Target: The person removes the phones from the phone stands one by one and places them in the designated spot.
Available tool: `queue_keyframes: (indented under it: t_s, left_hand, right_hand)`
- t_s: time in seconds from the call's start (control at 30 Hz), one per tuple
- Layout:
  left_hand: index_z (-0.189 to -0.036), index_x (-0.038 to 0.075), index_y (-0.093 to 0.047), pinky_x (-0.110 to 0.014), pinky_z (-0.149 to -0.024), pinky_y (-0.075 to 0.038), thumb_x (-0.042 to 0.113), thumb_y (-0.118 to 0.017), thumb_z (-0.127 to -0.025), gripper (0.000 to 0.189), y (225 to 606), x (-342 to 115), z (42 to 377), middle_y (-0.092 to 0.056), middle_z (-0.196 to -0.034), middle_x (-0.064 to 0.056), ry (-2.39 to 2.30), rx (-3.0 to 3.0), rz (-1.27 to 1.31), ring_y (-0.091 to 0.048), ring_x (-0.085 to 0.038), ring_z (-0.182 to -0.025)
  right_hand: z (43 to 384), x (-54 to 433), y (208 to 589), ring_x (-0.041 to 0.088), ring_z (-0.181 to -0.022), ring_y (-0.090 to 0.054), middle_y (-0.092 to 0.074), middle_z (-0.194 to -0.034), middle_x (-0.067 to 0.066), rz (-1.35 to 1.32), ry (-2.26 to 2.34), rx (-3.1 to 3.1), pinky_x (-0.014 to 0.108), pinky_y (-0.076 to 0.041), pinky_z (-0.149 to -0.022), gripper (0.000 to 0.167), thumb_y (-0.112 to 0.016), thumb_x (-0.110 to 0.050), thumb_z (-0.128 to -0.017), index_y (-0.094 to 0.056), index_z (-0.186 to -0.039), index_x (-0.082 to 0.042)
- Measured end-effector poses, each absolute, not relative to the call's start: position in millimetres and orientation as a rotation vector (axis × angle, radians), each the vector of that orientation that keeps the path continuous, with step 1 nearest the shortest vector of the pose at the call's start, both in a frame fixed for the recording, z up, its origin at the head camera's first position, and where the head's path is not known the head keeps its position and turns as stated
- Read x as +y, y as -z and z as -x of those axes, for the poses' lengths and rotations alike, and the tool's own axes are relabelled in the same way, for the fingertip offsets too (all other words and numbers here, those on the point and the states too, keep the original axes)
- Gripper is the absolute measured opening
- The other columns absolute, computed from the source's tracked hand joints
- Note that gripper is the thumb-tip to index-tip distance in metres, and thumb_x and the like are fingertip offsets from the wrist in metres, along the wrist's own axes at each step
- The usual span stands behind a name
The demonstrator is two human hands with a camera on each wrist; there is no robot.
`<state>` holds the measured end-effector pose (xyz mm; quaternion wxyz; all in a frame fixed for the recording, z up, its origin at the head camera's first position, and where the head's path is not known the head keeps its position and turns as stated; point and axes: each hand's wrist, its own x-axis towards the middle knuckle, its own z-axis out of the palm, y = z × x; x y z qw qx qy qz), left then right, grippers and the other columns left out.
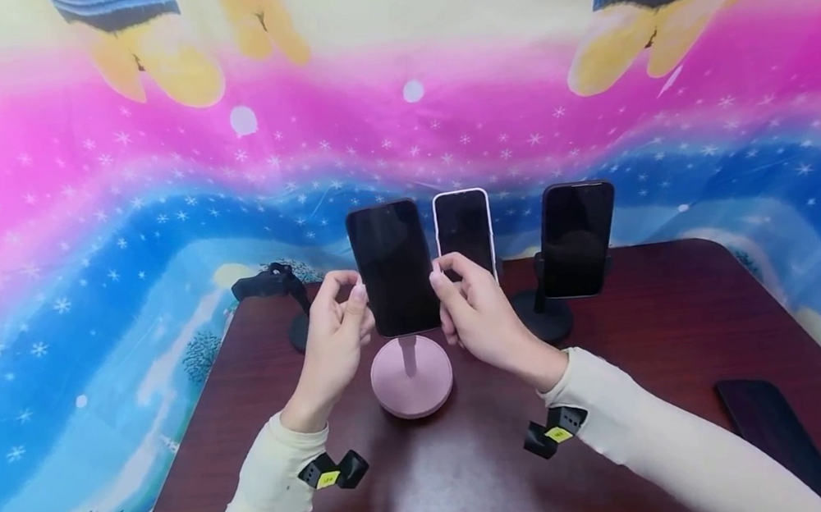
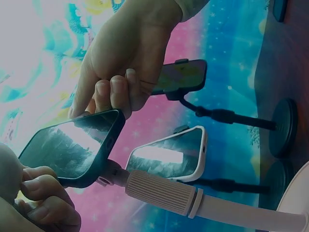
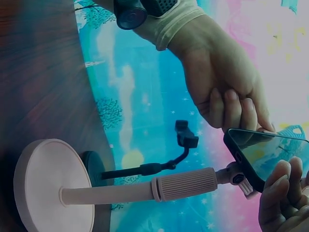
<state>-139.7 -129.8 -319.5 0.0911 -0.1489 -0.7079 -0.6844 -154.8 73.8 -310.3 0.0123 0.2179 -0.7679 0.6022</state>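
A black smartphone (image 1: 393, 270) stands upright, tilted slightly, at the top of a pink phone stand (image 1: 412, 383) with a round base. My left hand (image 1: 333, 342) pinches the phone's left edge between thumb and curled fingers. On the opposite edge, my right hand (image 1: 481, 311) grips the phone the same way. In the left wrist view, the stand's ribbed pink collar (image 2: 161, 192) and its joint show just below the phone. The right wrist view shows the pink stem (image 3: 111, 193) rising from the base, with the clamp mostly hidden behind the phone.
Behind is a white-framed phone (image 1: 463, 230); to the right, a black phone (image 1: 578, 240) sits on a black stand (image 1: 546, 317). An unloaded black holder (image 1: 268, 283) stands at the left. Another dark phone (image 1: 780, 439) lies flat near the right edge of the brown table (image 1: 657, 348). A patterned cloth (image 1: 399, 133) hangs behind.
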Motion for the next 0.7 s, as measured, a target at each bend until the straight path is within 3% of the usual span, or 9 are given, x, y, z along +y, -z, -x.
queue_keyframes:
  t_s: [0.17, 0.7]
  left_hand:
    - [-0.114, -0.002, -0.04, -0.02, -0.049, -0.028, 0.011, -0.04, -0.109, 0.014, 322, -124, 136, -0.031, -0.057, 0.002, 2.02, -2.122, 0.486, -0.032, -0.007, -0.049]
    - [-0.116, 0.0, -0.042, -0.022, -0.047, -0.029, 0.014, -0.043, -0.109, 0.015, 324, -109, 125, -0.032, -0.057, -0.001, 2.025, -2.168, 0.62, -0.032, -0.008, -0.047]
  right_hand:
    - [150, 81, 313, 0.022, -0.044, -0.053, -0.052, -0.054, 0.008, -0.681, -1.878, -2.406, 0.032, -0.048, -0.044, 0.026, -0.045, -0.024, -0.11, -0.049, -0.122, -0.001]
    - [134, 105, 319, 0.019, -0.042, -0.052, -0.051, -0.052, 0.01, -0.643, -1.832, -2.408, 0.034, -0.049, -0.044, 0.023, -0.045, -0.021, -0.11, -0.049, -0.118, 0.0]
